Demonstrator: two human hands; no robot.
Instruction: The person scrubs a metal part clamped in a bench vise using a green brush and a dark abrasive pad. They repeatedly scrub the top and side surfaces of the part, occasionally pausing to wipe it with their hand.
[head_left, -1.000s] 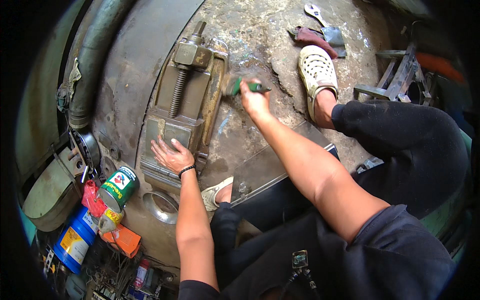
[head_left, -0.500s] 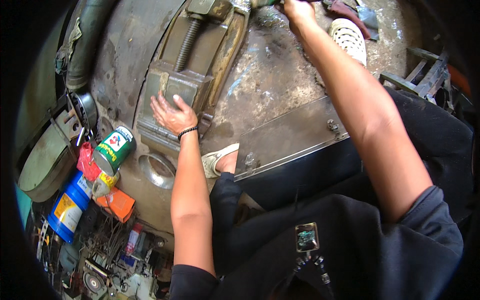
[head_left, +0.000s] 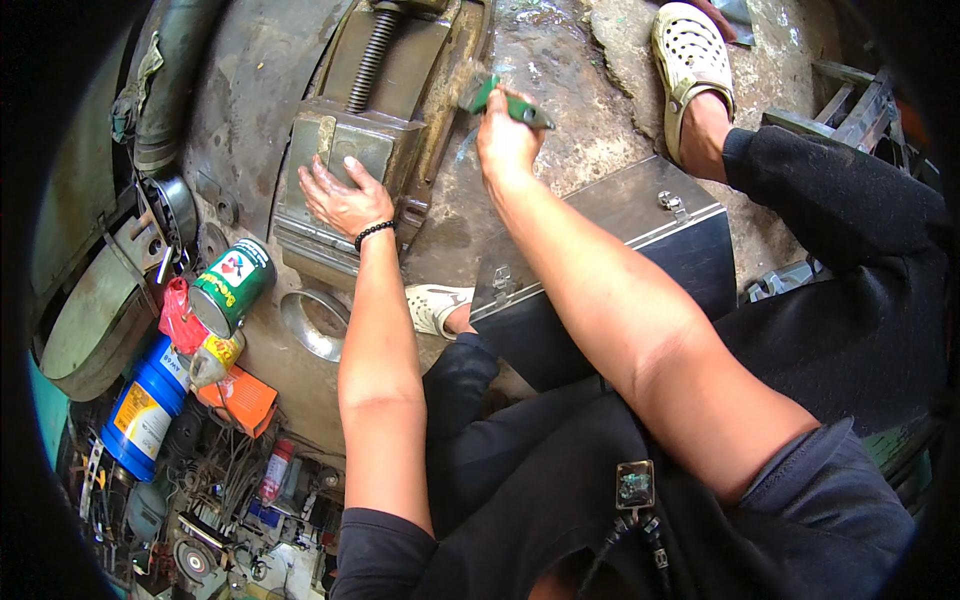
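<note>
A large steel machine vise (head_left: 352, 158) lies on the floor, its threaded screw (head_left: 376, 60) running away from me. My left hand (head_left: 345, 203) rests on the vise's near block with its fingers spread, and a dark beaded bracelet (head_left: 376, 232) circles that wrist. To the right of the vise, my right hand (head_left: 508, 138) grips the green handle of a paintbrush (head_left: 520, 110). The brush's bristles (head_left: 466, 86) point left, toward the vise's long side rail. Whether they touch the rail I cannot tell.
A metal box with latches (head_left: 600, 235) stands before me, between my clogs (head_left: 692, 60). On the left are a green can (head_left: 232, 288), a steel ring (head_left: 316, 324), a blue bucket (head_left: 146, 408) and an orange box (head_left: 240, 398). A metal frame (head_left: 850, 115) stands at the right.
My right hand has come nearer and to the left with the paintbrush, from the far edge to beside the vise. My left hand has stayed almost still on the vise.
</note>
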